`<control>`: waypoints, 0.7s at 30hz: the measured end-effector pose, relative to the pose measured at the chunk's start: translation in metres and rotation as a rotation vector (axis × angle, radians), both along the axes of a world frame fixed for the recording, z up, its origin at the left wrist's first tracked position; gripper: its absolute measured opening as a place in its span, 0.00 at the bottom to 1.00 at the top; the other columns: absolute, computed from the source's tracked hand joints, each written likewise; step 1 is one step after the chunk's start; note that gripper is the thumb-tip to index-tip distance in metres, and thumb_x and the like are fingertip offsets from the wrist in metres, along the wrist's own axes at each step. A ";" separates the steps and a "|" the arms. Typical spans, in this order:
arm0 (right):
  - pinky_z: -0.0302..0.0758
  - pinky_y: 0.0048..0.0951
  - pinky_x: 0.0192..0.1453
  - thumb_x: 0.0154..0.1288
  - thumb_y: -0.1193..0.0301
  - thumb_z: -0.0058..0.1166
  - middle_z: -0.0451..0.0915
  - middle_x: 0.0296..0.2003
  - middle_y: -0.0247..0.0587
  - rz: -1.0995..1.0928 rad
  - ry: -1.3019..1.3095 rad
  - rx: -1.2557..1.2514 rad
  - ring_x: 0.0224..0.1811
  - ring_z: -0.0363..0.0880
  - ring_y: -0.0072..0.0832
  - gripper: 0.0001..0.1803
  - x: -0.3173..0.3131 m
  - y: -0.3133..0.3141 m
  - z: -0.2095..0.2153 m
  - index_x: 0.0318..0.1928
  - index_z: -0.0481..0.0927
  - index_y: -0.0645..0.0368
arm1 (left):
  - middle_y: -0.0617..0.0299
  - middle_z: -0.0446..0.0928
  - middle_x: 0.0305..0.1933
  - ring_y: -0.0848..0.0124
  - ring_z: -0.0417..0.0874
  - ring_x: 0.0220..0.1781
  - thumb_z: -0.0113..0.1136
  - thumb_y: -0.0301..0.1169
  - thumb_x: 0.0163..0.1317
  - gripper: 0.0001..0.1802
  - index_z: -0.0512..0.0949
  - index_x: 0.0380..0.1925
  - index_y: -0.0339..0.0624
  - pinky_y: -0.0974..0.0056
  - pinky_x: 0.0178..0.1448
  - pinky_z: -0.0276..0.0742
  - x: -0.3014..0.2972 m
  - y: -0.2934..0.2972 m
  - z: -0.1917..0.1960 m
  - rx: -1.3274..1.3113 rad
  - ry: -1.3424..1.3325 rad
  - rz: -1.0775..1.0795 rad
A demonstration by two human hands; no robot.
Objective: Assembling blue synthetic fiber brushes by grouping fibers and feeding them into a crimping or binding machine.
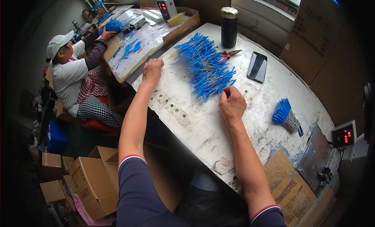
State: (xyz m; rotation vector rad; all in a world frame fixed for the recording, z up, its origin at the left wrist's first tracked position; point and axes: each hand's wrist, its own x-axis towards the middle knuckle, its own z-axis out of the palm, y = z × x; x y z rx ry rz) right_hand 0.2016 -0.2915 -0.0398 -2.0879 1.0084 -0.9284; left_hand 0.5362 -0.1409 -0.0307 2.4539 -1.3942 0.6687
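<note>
A loose heap of thin grey wire pieces with blue ends (207, 66) is spread over the white worktable (187, 129). To the left of the heap, my left hand (153, 71) is closed in a pinch, and a fine wire seems to stick out from its fingertips toward the heap. My right hand (233, 104) is closed at the heap's near right edge, its fingertips pressed together; what they hold is hidden. Farther right lies a gathered bundle of the same blue-ended pieces (287, 115), with a blue loop at its lower end.
Behind the heap stand a black flask (229, 29) and red-handled pliers (229, 55); a phone (257, 66) lies to their right. A digital display (343, 136) and flat cardboard (289, 184) are at the right. A co-worker (74, 74) sits at another table, left. Cartons (93, 180) stand below.
</note>
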 end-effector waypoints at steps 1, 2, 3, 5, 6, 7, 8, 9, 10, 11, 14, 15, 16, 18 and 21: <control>0.79 0.41 0.43 0.60 0.69 0.58 0.86 0.35 0.41 -0.004 -0.006 -0.001 0.38 0.85 0.42 0.05 0.001 0.001 0.002 0.36 0.84 0.54 | 0.58 0.80 0.37 0.56 0.82 0.46 0.59 0.29 0.62 0.01 0.79 0.31 0.48 0.52 0.49 0.76 0.003 0.011 0.002 0.056 0.025 0.058; 0.79 0.41 0.43 0.60 0.69 0.58 0.86 0.34 0.41 -0.008 -0.011 -0.001 0.38 0.85 0.42 0.05 0.003 0.003 0.003 0.36 0.84 0.54 | 0.56 0.80 0.35 0.54 0.83 0.43 0.57 0.30 0.65 0.03 0.79 0.33 0.47 0.51 0.47 0.77 0.006 0.022 0.004 0.037 0.003 0.025; 0.79 0.41 0.43 0.60 0.69 0.58 0.86 0.34 0.41 -0.005 -0.011 0.002 0.38 0.85 0.42 0.05 0.003 0.001 0.003 0.36 0.84 0.54 | 0.56 0.80 0.35 0.54 0.83 0.43 0.57 0.30 0.65 0.03 0.79 0.33 0.47 0.51 0.47 0.77 0.005 0.028 0.005 0.040 0.003 0.027; 0.79 0.41 0.43 0.60 0.69 0.58 0.86 0.34 0.41 -0.014 -0.012 0.002 0.38 0.85 0.42 0.06 0.002 -0.002 0.002 0.36 0.84 0.54 | 0.55 0.80 0.35 0.53 0.83 0.43 0.56 0.30 0.68 0.03 0.78 0.36 0.47 0.50 0.47 0.78 0.001 0.039 0.008 -0.083 0.038 0.063; 0.79 0.41 0.43 0.60 0.69 0.58 0.86 0.34 0.41 -0.014 -0.014 0.007 0.38 0.85 0.42 0.06 0.003 -0.001 0.002 0.36 0.84 0.54 | 0.55 0.81 0.36 0.52 0.84 0.43 0.56 0.32 0.70 0.04 0.78 0.39 0.48 0.49 0.46 0.78 0.000 0.046 0.010 -0.088 0.042 0.115; 0.79 0.41 0.43 0.60 0.69 0.58 0.86 0.34 0.41 -0.009 -0.017 -0.005 0.38 0.85 0.42 0.05 0.004 -0.001 0.003 0.36 0.84 0.54 | 0.55 0.81 0.36 0.52 0.84 0.43 0.56 0.32 0.70 0.04 0.78 0.39 0.48 0.49 0.46 0.78 0.000 0.049 0.013 -0.084 0.039 0.114; 0.79 0.41 0.43 0.60 0.69 0.57 0.86 0.34 0.41 -0.007 -0.020 -0.017 0.38 0.85 0.42 0.05 0.004 -0.001 0.004 0.35 0.84 0.54 | 0.55 0.83 0.37 0.52 0.85 0.43 0.57 0.32 0.70 0.04 0.79 0.40 0.47 0.51 0.46 0.78 0.000 0.050 0.016 -0.129 0.074 0.150; 0.79 0.41 0.43 0.60 0.69 0.57 0.86 0.34 0.41 -0.010 -0.025 -0.014 0.38 0.85 0.42 0.05 0.005 0.000 0.004 0.35 0.84 0.54 | 0.55 0.84 0.39 0.53 0.85 0.43 0.58 0.32 0.69 0.05 0.81 0.41 0.47 0.53 0.46 0.79 -0.002 0.049 0.022 -0.175 0.106 0.187; 0.79 0.41 0.43 0.60 0.69 0.57 0.86 0.34 0.42 -0.009 -0.027 -0.009 0.38 0.85 0.42 0.05 0.005 0.000 0.005 0.35 0.84 0.54 | 0.55 0.84 0.39 0.53 0.85 0.43 0.58 0.32 0.69 0.05 0.81 0.41 0.47 0.53 0.46 0.79 -0.001 0.043 0.028 -0.174 0.102 0.181; 0.79 0.41 0.43 0.60 0.69 0.57 0.86 0.34 0.42 -0.010 -0.028 -0.004 0.38 0.85 0.42 0.05 0.006 0.001 0.005 0.35 0.83 0.54 | 0.55 0.85 0.38 0.54 0.86 0.43 0.57 0.32 0.69 0.06 0.82 0.42 0.47 0.55 0.46 0.79 0.001 0.031 0.035 -0.236 0.187 0.219; 0.79 0.42 0.42 0.60 0.70 0.57 0.85 0.33 0.43 -0.026 -0.018 -0.013 0.38 0.85 0.42 0.04 0.002 -0.004 -0.001 0.34 0.83 0.54 | 0.53 0.86 0.38 0.54 0.87 0.45 0.56 0.34 0.69 0.09 0.83 0.44 0.49 0.54 0.48 0.80 -0.002 -0.025 0.063 -0.333 0.316 0.214; 0.79 0.42 0.42 0.60 0.70 0.57 0.85 0.33 0.43 -0.045 -0.017 -0.014 0.38 0.85 0.42 0.04 0.000 -0.005 -0.002 0.34 0.83 0.54 | 0.52 0.86 0.40 0.53 0.87 0.47 0.56 0.35 0.69 0.10 0.83 0.45 0.50 0.52 0.49 0.80 -0.001 -0.047 0.070 -0.368 0.353 0.186; 0.80 0.42 0.42 0.61 0.70 0.57 0.85 0.32 0.43 -0.043 -0.028 -0.022 0.37 0.85 0.42 0.04 0.001 -0.003 -0.002 0.35 0.83 0.54 | 0.52 0.86 0.40 0.53 0.87 0.47 0.56 0.35 0.69 0.10 0.83 0.45 0.50 0.52 0.49 0.80 0.007 -0.064 0.074 -0.362 0.352 0.172; 0.79 0.43 0.40 0.62 0.70 0.58 0.84 0.31 0.44 -0.055 -0.047 -0.061 0.36 0.85 0.42 0.04 0.003 -0.003 -0.005 0.36 0.82 0.54 | 0.49 0.86 0.40 0.53 0.87 0.48 0.55 0.35 0.67 0.11 0.85 0.42 0.49 0.51 0.52 0.80 0.021 -0.107 0.076 -0.235 0.312 0.163; 0.79 0.44 0.39 0.63 0.68 0.58 0.84 0.29 0.45 -0.053 -0.080 0.009 0.34 0.85 0.43 0.05 0.006 0.004 0.006 0.35 0.81 0.55 | 0.47 0.86 0.43 0.51 0.86 0.50 0.54 0.36 0.65 0.13 0.86 0.39 0.48 0.52 0.55 0.79 0.057 -0.148 0.071 0.001 0.322 0.110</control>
